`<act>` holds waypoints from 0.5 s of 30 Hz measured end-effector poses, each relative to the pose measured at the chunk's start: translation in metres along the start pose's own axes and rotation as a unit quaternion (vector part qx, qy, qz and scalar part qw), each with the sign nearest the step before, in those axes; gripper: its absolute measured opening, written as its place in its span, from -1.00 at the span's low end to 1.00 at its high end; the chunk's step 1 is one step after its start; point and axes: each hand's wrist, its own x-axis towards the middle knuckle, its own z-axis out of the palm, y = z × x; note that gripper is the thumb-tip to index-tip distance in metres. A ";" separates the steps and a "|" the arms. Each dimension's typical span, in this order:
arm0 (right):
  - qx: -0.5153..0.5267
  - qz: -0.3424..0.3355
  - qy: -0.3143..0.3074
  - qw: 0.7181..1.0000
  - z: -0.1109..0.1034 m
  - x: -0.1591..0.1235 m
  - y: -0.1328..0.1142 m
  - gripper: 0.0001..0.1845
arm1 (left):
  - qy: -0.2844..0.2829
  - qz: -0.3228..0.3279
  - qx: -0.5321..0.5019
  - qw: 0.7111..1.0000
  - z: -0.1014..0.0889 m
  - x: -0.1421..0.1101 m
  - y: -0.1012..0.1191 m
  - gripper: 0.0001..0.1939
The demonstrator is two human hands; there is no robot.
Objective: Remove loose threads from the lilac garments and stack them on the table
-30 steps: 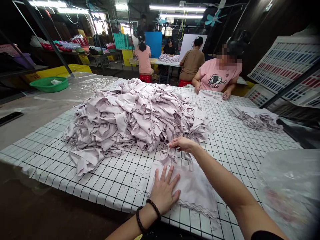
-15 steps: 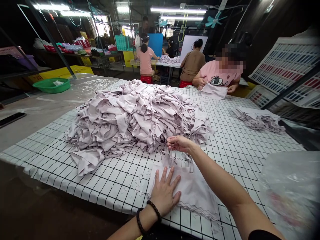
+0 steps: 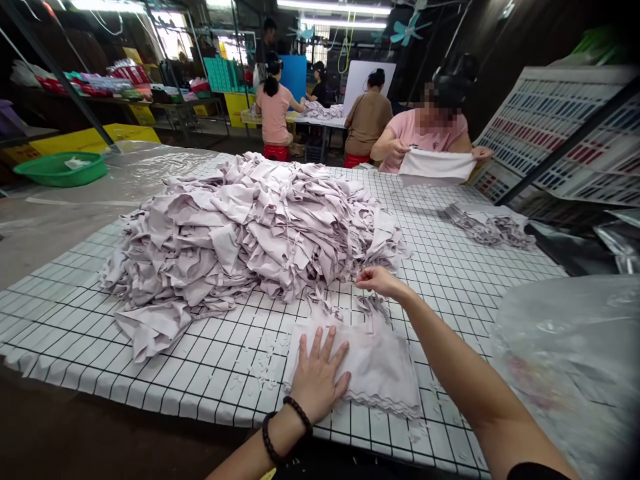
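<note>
Toward four o'clock, the plastic bag (image 3: 575, 353) is running off the right edge, its contents blurring. The left hand (image 3: 320, 380) is hiding part of the cloth stack (image 3: 385, 370). Anything the right hand (image 3: 361, 280) is pinching is looking too small to tell. At nine o'clock, the left edge is cutting off the counter (image 3: 55, 293).

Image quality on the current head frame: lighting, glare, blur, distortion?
Head view: ceiling tubes blown out; glare on the clear plastic sheet; right edge soft and dark, blurring the translucent plastic bag; wide-angle stretch towards the corners; seated person's face pixelated.
</note>
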 end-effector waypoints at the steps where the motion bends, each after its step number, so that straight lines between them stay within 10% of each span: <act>1: -0.026 0.001 0.000 1.000 -0.002 -0.006 0.005 -0.85 | -0.001 0.000 0.001 1.000 -0.001 0.000 0.000 -0.44; 15: -0.253 0.072 0.104 0.959 0.019 -0.029 0.015 -0.93 | -0.066 0.157 -0.083 0.982 0.014 0.055 0.051 -0.22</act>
